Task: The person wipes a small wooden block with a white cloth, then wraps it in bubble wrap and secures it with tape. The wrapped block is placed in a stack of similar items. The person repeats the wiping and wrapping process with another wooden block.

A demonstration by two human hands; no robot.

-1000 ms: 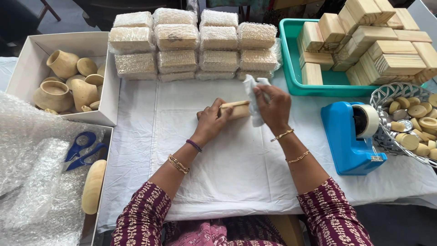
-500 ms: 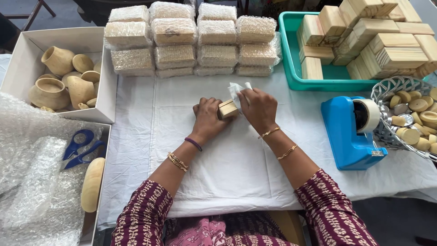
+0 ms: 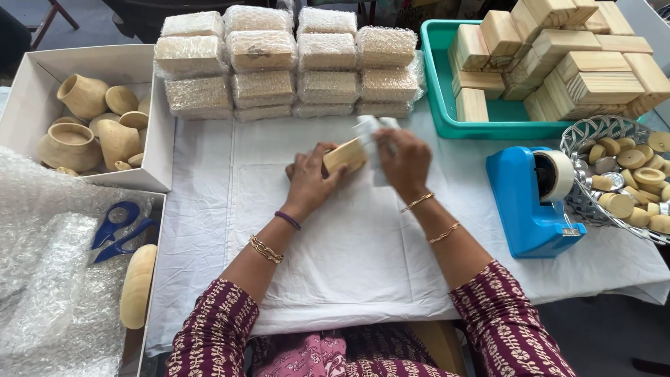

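Wooden block, pale, rectangular, held just above the white cloth at table centre, tilted with its right end higher. Left hand closed around the block's left end, thumb on top, fingers beneath. Right hand closed on a piece of bubble wrap at the block's right end; the wrap stands up behind the fingers and hangs below them. Both hands touch the block.

Behind the hands: wrapped packages, rectangular, cream under clear bubble film, in four columns stacked several high, at the cloth's far edge.

Right of the stack: green tray with bare wooden blocks piled loosely, several on end.

Right of the hands: blue tape dispenser with a roll mounted on top. Just beside it, a wire basket of small round wooden pieces.

Left: white box holding wooden pots. Nearer, a sheet of bubble wrap with blue scissors on it and an oval wooden piece at its edge.
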